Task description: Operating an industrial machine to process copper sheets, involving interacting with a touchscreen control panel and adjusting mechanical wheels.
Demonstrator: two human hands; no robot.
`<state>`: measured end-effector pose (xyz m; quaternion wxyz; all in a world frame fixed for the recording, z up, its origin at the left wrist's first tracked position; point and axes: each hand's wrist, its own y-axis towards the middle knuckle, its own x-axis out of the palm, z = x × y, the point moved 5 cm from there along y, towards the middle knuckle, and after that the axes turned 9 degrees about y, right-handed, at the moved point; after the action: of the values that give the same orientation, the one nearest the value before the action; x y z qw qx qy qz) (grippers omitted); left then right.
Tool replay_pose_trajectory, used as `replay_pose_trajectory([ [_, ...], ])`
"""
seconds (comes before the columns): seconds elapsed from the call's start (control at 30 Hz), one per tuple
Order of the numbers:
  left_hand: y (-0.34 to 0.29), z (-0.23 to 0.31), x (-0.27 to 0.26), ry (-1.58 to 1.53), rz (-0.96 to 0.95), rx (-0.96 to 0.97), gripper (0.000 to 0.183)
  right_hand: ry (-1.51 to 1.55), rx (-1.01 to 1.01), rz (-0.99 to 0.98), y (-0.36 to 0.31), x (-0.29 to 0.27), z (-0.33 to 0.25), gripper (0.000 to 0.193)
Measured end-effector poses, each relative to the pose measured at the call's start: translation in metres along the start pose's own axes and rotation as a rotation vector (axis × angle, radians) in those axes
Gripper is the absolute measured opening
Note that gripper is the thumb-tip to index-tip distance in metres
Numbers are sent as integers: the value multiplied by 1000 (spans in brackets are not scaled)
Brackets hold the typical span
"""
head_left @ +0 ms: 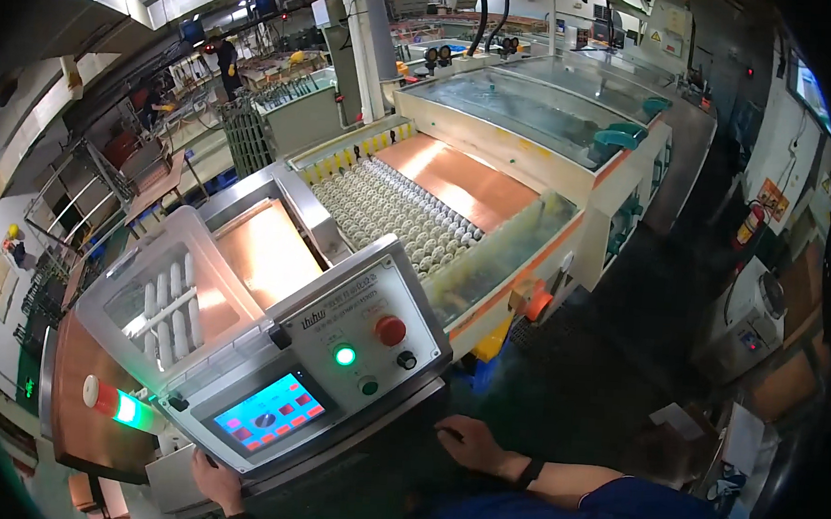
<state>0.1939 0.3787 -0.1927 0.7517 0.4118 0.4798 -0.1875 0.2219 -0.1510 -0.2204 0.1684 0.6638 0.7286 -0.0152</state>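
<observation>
My left hand (217,481) is at the lower left corner of a grey control panel (356,299), its fingertips by the panel's bottom edge and partly hidden. The panel has a lit touch screen (271,411), a glowing green button (344,355) and a red mushroom knob (390,330). My right hand (471,444) hangs in the air right of the panel, loosely curled with a gap between thumb and fingers; nothing shows in it. Behind the panel, a copper-coloured sheet (264,250) lies inside the machine, and another copper sheet (468,182) rests on rows of pale rollers (380,210).
A clear plastic cover (170,302) stands tilted left of the panel, above a green-lit signal lamp (130,410). An orange valve handle (533,301) juts from the machine's side. A white boxed unit (743,322) and a fire extinguisher (749,225) stand at right. Other people are far left.
</observation>
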Motion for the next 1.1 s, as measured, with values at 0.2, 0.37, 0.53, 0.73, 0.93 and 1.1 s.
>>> replay_pose_trajectory([
  [0.2, -1, 14, -11, -12, -74, -24, 38, -28, -26, -26, -2, 3, 5, 22],
  [0.37, 0, -1, 1, -60, 7, 48, 39, -37, 17, -51, -2, 1, 2, 23],
  [0.53, -2, -4, 4, -28, 106, 59, 41, -18, 37, -44, -3, 3, 10, 23],
  [0.73, 2, 9, -4, -119, -36, 62, 42, -24, 17, -21, -3, 1, 15, 22],
  [0.93, -3, 28, -34, -20, 68, 254, 41, -29, 20, -30, -3, 1, 15, 23],
  [1.1, -3, 40, -41, -17, -22, 135, 43, -1, 65, -49, -3, 2, 18, 23],
])
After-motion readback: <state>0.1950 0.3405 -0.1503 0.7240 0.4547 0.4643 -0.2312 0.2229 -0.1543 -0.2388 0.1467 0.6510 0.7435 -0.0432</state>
